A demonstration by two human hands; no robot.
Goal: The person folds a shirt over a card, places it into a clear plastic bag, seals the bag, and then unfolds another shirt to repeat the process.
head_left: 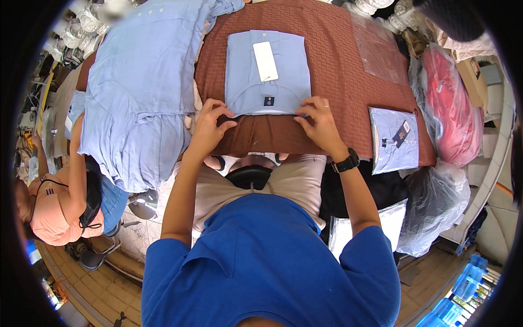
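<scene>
A folded light blue shirt (283, 71) lies on a brown textured cloth (338, 65) covering the table, collar toward me, with a white paper tag on it (265, 61). My left hand (210, 124) pinches the shirt's near left corner. Over at the near right corner, my right hand (320, 123) grips the edge; a black watch sits on that wrist. Both hands rest at the table's front edge.
A pile of unfolded light blue shirts (141, 82) hangs at the left. A bagged folded shirt (395, 139) lies at the right, an empty clear bag (378, 49) behind it. Plastic sacks of clothing (449, 109) stand at the right. A person in an orange top (54, 207) sits at the lower left.
</scene>
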